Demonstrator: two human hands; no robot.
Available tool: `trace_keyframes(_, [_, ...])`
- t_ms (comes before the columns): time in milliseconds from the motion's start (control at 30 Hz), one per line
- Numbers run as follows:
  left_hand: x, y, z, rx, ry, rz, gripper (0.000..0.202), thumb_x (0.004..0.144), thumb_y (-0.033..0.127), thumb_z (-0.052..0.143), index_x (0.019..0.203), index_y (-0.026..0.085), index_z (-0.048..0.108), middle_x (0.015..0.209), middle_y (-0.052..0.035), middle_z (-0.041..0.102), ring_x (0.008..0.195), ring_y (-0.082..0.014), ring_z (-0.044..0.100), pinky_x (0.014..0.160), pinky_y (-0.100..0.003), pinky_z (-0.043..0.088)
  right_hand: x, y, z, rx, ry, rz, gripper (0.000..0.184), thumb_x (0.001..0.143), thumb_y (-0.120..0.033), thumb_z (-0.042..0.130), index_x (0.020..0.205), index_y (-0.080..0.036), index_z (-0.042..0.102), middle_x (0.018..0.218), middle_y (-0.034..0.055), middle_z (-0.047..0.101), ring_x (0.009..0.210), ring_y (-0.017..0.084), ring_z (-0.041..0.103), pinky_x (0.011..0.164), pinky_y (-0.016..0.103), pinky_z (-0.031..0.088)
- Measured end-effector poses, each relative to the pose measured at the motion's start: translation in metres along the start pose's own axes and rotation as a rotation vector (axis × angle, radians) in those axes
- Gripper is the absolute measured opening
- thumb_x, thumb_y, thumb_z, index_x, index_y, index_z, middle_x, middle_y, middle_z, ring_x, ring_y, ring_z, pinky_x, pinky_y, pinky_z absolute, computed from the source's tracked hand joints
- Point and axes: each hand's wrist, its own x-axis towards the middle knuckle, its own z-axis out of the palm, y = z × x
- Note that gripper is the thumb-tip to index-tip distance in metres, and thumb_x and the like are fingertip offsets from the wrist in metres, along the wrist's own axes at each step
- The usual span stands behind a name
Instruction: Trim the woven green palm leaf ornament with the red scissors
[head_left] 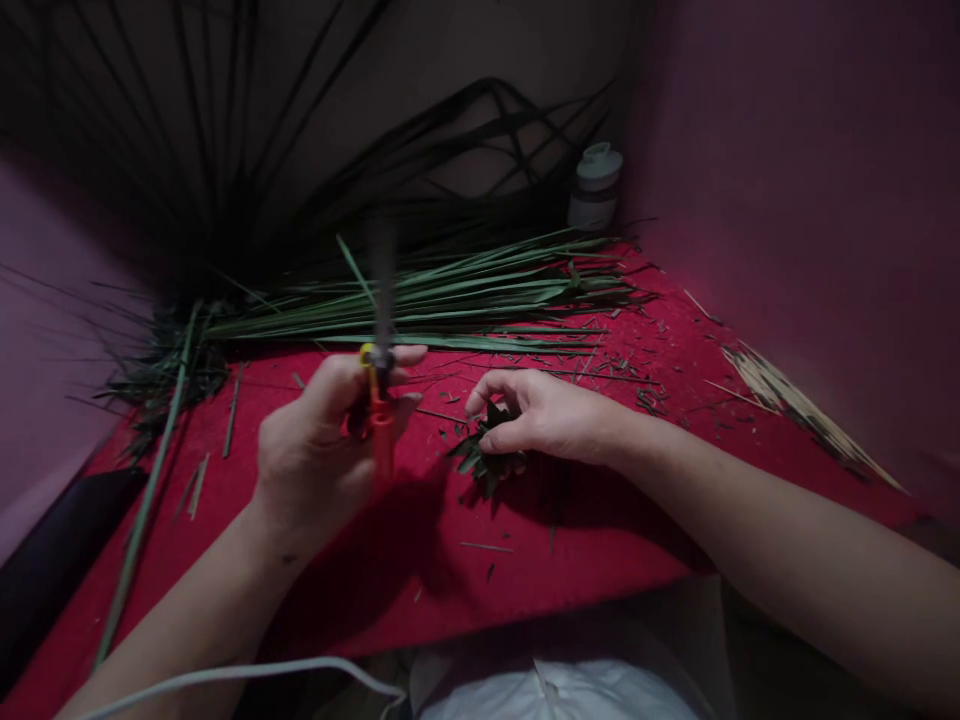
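My left hand [311, 450] is closed around a pair of scissors [382, 435] with orange and yellow handles. Their blades point away from me and are smeared by motion. My right hand [559, 415] pinches a small dark green bundle of folded leaf strips [489, 460] with pointed ends, just above the red cloth [465, 590]. Part of the bundle is hidden behind the fingers. A gap separates the scissors from the bundle.
Long green leaf strips [450, 300] lie across the back, with dark fronds behind them. A white bottle [596, 185] stands at the back right. Pale thin sticks [802, 405] lie at the right. Leaf scraps litter the cloth, and a white cable [300, 664] crosses the front left.
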Motion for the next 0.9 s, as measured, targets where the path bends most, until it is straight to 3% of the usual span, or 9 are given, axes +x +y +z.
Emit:
trace_keyframes(133, [0.007, -0.010, 0.003, 0.270, -0.079, 0.177, 0.008, 0.083, 0.025, 0.046, 0.078, 0.022, 0.051, 0.070, -0.0002, 0.064, 0.060, -0.0130, 0.058, 0.056, -0.024, 0.039, -0.002, 0.000, -0.004, 0.051, -0.106, -0.015, 0.021, 0.066, -0.014, 0.064, 0.086, -0.018, 0.057, 0.060, -0.0046, 0.058, 0.044, 0.008, 0.052, 0.041, 0.018, 0.041])
trace_keyframes(267, [0.008, -0.015, 0.004, 0.401, -0.007, 0.227, 0.015, 0.086, 0.025, 0.040, 0.077, 0.020, 0.052, 0.062, -0.0004, 0.062, 0.054, -0.0132, 0.057, 0.050, -0.024, 0.034, -0.003, -0.004, -0.011, 0.276, -0.093, -0.047, 0.022, 0.071, -0.029, 0.065, 0.088, -0.016, 0.058, 0.064, -0.0011, 0.061, 0.049, 0.010, 0.056, 0.044, 0.019, 0.042])
trace_keyframes(333, [0.007, -0.017, 0.003, 0.469, 0.034, 0.203, 0.017, 0.087, 0.025, 0.040, 0.080, 0.019, 0.054, 0.062, -0.0010, 0.062, 0.053, -0.0143, 0.057, 0.049, -0.025, 0.031, -0.003, -0.005, -0.014, 0.394, -0.101, -0.076, 0.028, 0.071, -0.036, 0.066, 0.088, -0.016, 0.058, 0.072, 0.0028, 0.065, 0.058, 0.016, 0.063, 0.049, 0.024, 0.046])
trace_keyframes(467, [0.007, -0.020, 0.004, 0.564, 0.064, 0.144, 0.017, 0.089, 0.027, 0.041, 0.087, 0.019, 0.056, 0.064, -0.0022, 0.063, 0.056, -0.0170, 0.059, 0.049, -0.026, 0.027, -0.002, -0.006, -0.015, 0.505, -0.020, -0.110, 0.037, 0.063, -0.030, 0.074, 0.092, -0.017, 0.056, 0.077, 0.0031, 0.067, 0.065, 0.019, 0.066, 0.057, 0.029, 0.051])
trace_keyframes(633, [0.006, -0.018, 0.010, 0.595, 0.043, 0.126, 0.019, 0.091, 0.029, 0.039, 0.089, 0.019, 0.054, 0.066, -0.0025, 0.064, 0.057, -0.0170, 0.060, 0.048, -0.027, 0.027, 0.002, -0.001, -0.006, 0.530, 0.019, -0.114, 0.022, 0.069, -0.029, 0.070, 0.079, -0.014, 0.058, 0.071, 0.0039, 0.067, 0.059, 0.015, 0.065, 0.059, 0.029, 0.053])
trace_keyframes(733, [0.005, -0.011, 0.012, 0.591, -0.007, 0.139, 0.019, 0.092, 0.028, 0.037, 0.093, 0.018, 0.052, 0.069, -0.0021, 0.064, 0.060, -0.0161, 0.061, 0.050, -0.026, 0.031, 0.005, 0.001, -0.003, 0.573, 0.131, -0.118, 0.017, 0.067, -0.020, 0.070, 0.077, -0.014, 0.056, 0.068, 0.0022, 0.066, 0.057, 0.015, 0.064, 0.056, 0.029, 0.054])
trace_keyframes(833, [0.005, -0.003, 0.007, 0.553, -0.102, 0.172, 0.020, 0.093, 0.026, 0.033, 0.092, 0.016, 0.050, 0.079, -0.0043, 0.063, 0.071, -0.0154, 0.062, 0.057, -0.024, 0.038, 0.007, 0.003, -0.004, 0.568, 0.217, -0.139, 0.016, 0.066, -0.016, 0.068, 0.074, -0.015, 0.055, 0.065, 0.0015, 0.065, 0.056, 0.014, 0.062, 0.052, 0.028, 0.054])
trace_keyframes(900, [0.005, -0.001, 0.002, 0.466, -0.094, 0.128, 0.021, 0.093, 0.028, 0.034, 0.087, 0.015, 0.050, 0.082, -0.0060, 0.061, 0.074, -0.0156, 0.060, 0.060, -0.024, 0.040, 0.009, 0.004, -0.008, 0.547, 0.253, -0.180, 0.016, 0.066, -0.016, 0.069, 0.074, -0.015, 0.056, 0.066, 0.0008, 0.065, 0.055, 0.013, 0.060, 0.052, 0.027, 0.053])
